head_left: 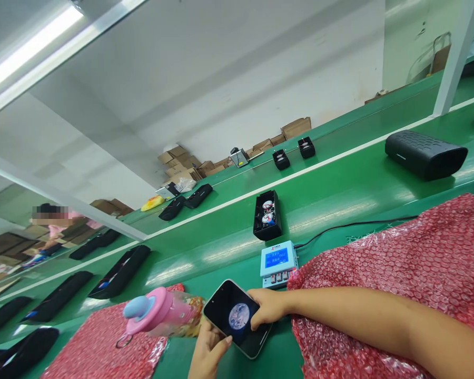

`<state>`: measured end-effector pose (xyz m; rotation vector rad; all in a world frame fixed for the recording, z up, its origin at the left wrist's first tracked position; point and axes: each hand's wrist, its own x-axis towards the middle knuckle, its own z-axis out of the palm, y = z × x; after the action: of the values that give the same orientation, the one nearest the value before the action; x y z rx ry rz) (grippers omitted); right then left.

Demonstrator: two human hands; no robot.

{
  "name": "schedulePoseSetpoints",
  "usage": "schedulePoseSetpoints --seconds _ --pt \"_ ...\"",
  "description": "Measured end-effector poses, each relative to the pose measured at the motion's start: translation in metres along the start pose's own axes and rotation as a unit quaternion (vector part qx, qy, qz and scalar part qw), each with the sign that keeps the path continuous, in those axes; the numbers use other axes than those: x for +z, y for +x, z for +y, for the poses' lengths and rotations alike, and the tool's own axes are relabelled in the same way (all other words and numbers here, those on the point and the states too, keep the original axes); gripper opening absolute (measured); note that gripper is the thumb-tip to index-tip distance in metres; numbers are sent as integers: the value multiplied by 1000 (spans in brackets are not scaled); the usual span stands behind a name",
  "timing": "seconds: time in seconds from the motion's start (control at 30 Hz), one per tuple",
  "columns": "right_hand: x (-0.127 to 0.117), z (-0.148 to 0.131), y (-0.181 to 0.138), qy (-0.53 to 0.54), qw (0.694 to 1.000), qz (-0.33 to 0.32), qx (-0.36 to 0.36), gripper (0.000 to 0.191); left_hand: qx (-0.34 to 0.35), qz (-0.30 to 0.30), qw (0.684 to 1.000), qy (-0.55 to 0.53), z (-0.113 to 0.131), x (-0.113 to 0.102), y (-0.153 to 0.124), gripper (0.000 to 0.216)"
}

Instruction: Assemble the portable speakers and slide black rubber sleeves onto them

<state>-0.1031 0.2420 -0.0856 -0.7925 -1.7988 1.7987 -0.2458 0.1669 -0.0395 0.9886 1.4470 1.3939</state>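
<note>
Got my phone (237,318) gripped in both hands, left hand (207,350) cupping it underneath, right hand (266,308) pinching its top edge, pink bottle (161,313) just beside.

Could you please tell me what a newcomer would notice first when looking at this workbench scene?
Most striking is the phone with a lit screen, held near the bottom edge between the left hand and right hand. Red bubble wrap fills the right side under the forearm, and a pink bottle lies left of the phone. Behind them, a blue-screened meter sits on the green belt.
</note>
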Motion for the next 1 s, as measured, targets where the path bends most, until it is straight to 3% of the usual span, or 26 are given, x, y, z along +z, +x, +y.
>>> schedulePoseSetpoints --seconds 0.27,1.0 --pt "2 -3 -2 -6 1000 14 15 46 -83 29 995 -46 4 1 9 56" --pt "2 -2 -2 -34 999 14 17 47 -49 25 998 -12 2 -5 10 60"
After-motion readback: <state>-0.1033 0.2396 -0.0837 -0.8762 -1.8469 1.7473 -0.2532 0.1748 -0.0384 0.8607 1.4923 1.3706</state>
